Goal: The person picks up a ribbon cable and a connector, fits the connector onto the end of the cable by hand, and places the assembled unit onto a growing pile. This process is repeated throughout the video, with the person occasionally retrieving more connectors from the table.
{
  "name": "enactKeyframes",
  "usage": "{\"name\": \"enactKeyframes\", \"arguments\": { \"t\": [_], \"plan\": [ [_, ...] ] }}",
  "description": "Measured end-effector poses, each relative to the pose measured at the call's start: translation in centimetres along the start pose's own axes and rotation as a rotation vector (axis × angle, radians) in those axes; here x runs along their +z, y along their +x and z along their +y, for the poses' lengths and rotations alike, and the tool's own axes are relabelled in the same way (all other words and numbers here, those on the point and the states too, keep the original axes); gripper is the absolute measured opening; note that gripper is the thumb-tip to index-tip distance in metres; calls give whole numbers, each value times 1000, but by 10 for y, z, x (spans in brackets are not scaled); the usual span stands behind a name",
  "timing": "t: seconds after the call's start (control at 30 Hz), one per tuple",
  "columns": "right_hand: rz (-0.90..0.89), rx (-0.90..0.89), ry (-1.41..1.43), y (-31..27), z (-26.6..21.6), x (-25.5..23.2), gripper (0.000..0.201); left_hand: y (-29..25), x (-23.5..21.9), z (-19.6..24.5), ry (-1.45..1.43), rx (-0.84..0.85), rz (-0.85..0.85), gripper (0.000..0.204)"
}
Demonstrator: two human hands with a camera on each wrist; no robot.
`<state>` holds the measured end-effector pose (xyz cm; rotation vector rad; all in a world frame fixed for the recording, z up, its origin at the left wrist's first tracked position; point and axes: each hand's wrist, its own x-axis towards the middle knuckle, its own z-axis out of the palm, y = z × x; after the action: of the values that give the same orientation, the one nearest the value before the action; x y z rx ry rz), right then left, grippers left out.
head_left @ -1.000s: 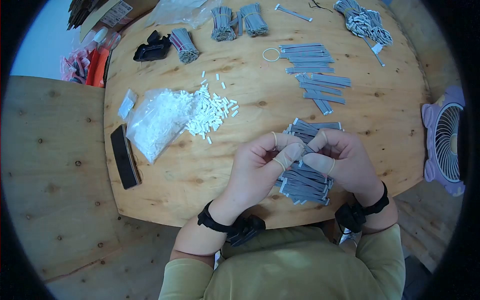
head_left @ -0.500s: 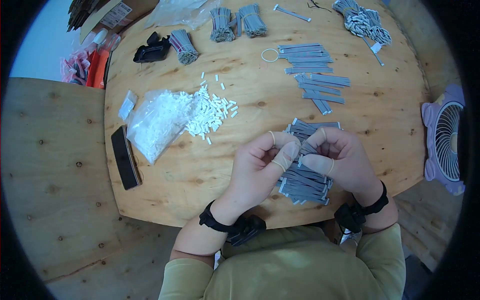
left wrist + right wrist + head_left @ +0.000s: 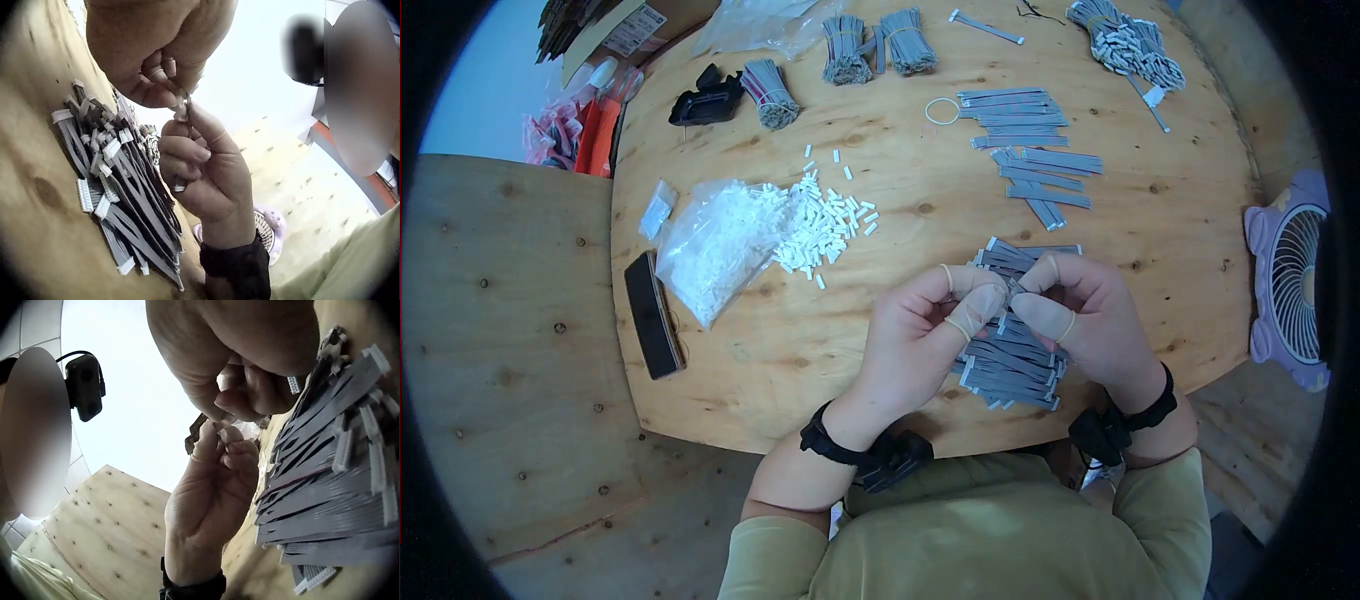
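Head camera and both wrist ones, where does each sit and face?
Head: worn on the person's head, looking forward and down at the table; shows left hand, right hand, shirt.
Left wrist: strapped there, looking past the left hand's fingertips at a thin cable and the right hand.
Right wrist: strapped there, looking past the right hand at the left.
Wrist views share both hands, the blurred head and the cable heap.

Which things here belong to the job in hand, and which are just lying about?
Seemingly part of the job:
grey cable, pinched by left hand and right hand
cable pile below
loose cables beyond
white pieces, probably

Apparently just lying about:
phone-like slab
fan
cardboard box
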<state>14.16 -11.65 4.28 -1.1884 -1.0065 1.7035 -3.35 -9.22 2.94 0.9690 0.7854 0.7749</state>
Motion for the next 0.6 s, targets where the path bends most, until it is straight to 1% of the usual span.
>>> {"name": "enactKeyframes", "arguments": {
  "t": [0.03,0.23,0.37,0.47,0.57,0.6],
  "plan": [
    [-3,7,4,0,0,0,7,0,1,1,0,3,-1,12],
    [-31,-80,74,0,3,4,7,-1,0,0,8,-3,4,11],
    [-25,-86,52,1,4,4,7,-1,1,0,-32,7,-17,11],
    [-10,-76,80,1,3,2,7,1,-1,1,-69,-25,-34,11],
    [-1,-47,127,0,1,1,7,4,-6,-3,-221,-27,-53,13],
    [-2,-30,137,0,1,0,7,5,-6,-2,-246,-57,-59,13]
  ]
}}
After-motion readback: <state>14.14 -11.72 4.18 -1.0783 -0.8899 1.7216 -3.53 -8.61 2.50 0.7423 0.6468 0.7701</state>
